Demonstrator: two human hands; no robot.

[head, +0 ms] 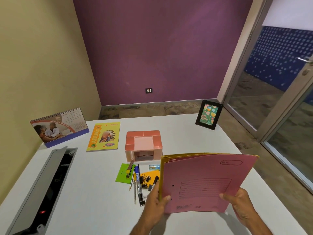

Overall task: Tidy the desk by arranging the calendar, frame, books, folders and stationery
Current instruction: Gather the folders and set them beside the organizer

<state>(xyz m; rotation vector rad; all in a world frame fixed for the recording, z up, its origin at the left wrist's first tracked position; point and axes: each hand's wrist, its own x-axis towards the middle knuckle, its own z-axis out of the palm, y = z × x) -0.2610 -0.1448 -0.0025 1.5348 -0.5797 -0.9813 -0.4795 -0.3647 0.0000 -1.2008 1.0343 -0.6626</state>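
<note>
Folders [203, 182] pinched between left hand [156, 203] and right hand [240, 205].

A small office room: a white worktop [186, 133] with a built-in cable and power box [44, 187], a desk calendar [59, 128], cardboard file folders [206, 182], pens [138, 182] and binder clips [145, 179]. A purple wall carries a socket plate [148, 90], and a metal-framed glass door [279, 92] opens onto a corridor

"ARUNS" in orange letters down the yellow notebook [103, 136] cover, partial "…thday" greeting on the card in the black frame [209, 114]
</note>
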